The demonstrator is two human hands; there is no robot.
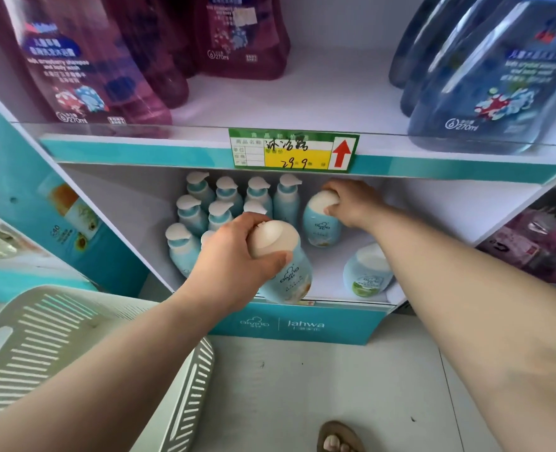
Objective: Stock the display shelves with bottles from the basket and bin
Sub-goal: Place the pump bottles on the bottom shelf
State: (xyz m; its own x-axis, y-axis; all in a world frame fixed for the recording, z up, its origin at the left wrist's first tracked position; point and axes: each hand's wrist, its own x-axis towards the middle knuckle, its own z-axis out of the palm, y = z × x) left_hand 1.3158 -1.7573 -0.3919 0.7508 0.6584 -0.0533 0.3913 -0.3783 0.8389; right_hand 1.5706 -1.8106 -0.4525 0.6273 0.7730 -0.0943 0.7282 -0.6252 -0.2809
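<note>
My left hand (pixel 231 265) grips the white cap of a light blue bottle (pixel 286 282), held tilted at the front edge of the lower shelf (pixel 329 269). My right hand (pixel 351 203) reaches deeper in and grips the cap of a second light blue bottle (pixel 320 226) that stands on the shelf. A third bottle (pixel 366 272) with a green label stands alone at the front right. Several light blue pump bottles (pixel 221 210) fill the shelf's back left, partly hidden behind my left hand.
A white slotted basket (pixel 58 347) sits on the floor at lower left. The upper shelf holds red bottles (pixel 84 70) at left and blue bottles (pixel 485 79) at right, behind a price tag (pixel 293 150). A sandalled foot (pixel 338 438) shows at the bottom.
</note>
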